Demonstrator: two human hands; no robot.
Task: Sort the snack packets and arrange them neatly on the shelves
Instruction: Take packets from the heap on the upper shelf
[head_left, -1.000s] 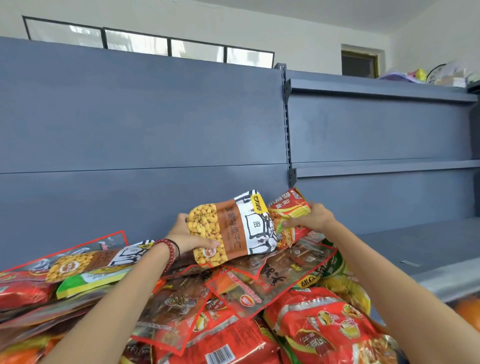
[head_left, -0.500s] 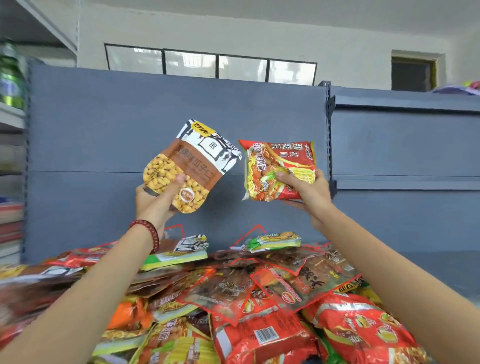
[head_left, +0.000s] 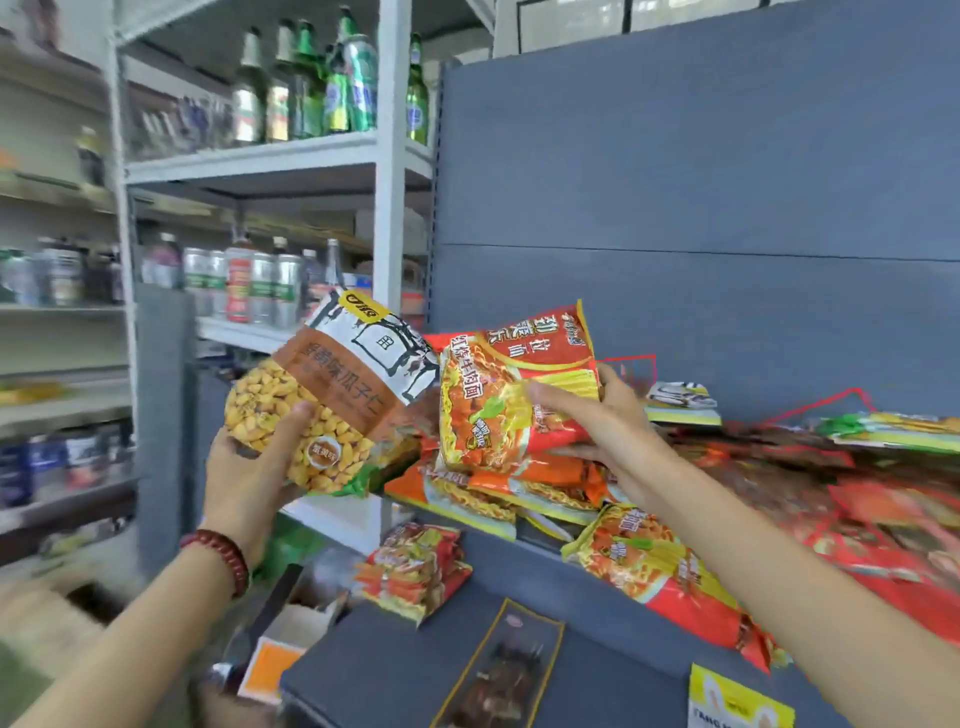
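Before grey shelving (head_left: 701, 182), left grip (head_left: 254, 467) clasping one seed packet (head_left: 337, 379), right grip (head_left: 608, 421) clasping one noodle packet (head_left: 493, 395)

Small shop, shelves (head_left: 270, 156) w/ bottles (head_left: 358, 78), cans (head_left: 260, 291), piled snack pkts (head_left: 857, 499)

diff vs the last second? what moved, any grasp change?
Both hands lifted their packets off the pile, then swung them left. The left hand grips the seed packet and the right hand the red noodle packet, now above a stack of similar noodle packets. The camera turned left too, revealing a white rack of bottles. Unchanged: both grips, nothing let go.
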